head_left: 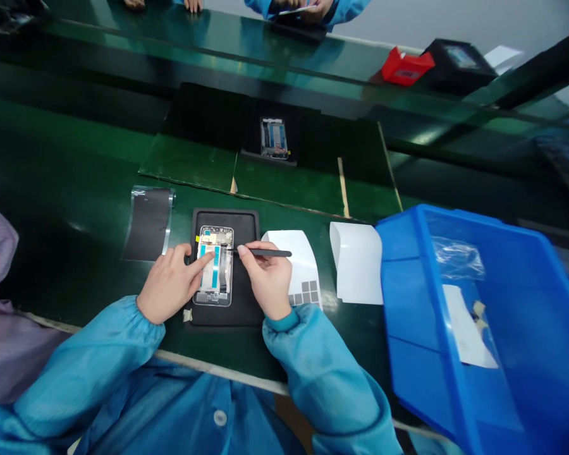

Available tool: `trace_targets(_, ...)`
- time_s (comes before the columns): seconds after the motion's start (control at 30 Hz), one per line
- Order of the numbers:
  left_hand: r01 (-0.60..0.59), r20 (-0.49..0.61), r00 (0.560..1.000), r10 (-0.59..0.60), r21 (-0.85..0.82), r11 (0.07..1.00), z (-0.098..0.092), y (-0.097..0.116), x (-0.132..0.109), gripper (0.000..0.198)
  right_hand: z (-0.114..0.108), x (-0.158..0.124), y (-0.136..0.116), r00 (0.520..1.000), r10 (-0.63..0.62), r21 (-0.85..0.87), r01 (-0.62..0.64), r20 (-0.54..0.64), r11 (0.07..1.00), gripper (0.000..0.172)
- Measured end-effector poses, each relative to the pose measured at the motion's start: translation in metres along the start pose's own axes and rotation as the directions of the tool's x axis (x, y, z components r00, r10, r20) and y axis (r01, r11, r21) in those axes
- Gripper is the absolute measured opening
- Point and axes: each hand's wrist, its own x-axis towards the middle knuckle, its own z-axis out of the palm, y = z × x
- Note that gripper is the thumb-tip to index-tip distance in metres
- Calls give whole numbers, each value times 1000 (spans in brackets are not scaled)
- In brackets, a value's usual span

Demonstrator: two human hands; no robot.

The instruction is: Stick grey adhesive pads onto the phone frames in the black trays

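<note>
Phone point(209, 273) lies open, showing bright blue strips point(215, 279).

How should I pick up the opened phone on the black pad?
I'd pinch the opened phone by its two long side edges, probably coming from above. It lies flat on the black pad, longer than it is wide, with its inner parts facing up, so the edges look safest.

Faint glare on green tabletop point(76, 218)
</note>
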Motion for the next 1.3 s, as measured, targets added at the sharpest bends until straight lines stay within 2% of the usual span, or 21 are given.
trace_targets(0.3, 28, 74, 997, -29, 20, 999, -9, 5, 12, 59, -1, -1, 7, 998, -62, -18, 62, 26, 998, 18)
trace_targets(0.53, 80, -92, 992, -81, -9, 997, 5, 7, -3, 41, -2, 0, 5, 997, -67, -26, 68, 33, 997, 18)
trace_targets(0.73, 83, -48, 996, -78, 118, 990, 3, 13, 2, 52, -2, 0, 6, 996, -76, -37, 77, 35, 996, 19)
trace_targets(0.93, 139, -207, 969, -135, 4, 990, 13, 17, -1, 35, -1, 1, 5, 996, -79, -20, 80, 30, 997, 19)
trace_targets(1.0, 137, -185, 974, -131, 20, 990, 11, 17, 0, 38, -1, 1, 5, 996, -79, -17, 79, 37, 997, 19)
trace_targets(1.13, 95, -69, 994, -90, 70, 993, 2, 13, 6, 45, -2, 0, 5, 996, -77, -19, 78, 49, 997, 20)
trace_targets(1.3, 102, 8, 995, -104, 125, 987, -5, 15, 12, 50, -2, -1, 4, 996, -69, -7, 69, 57, 998, 21)
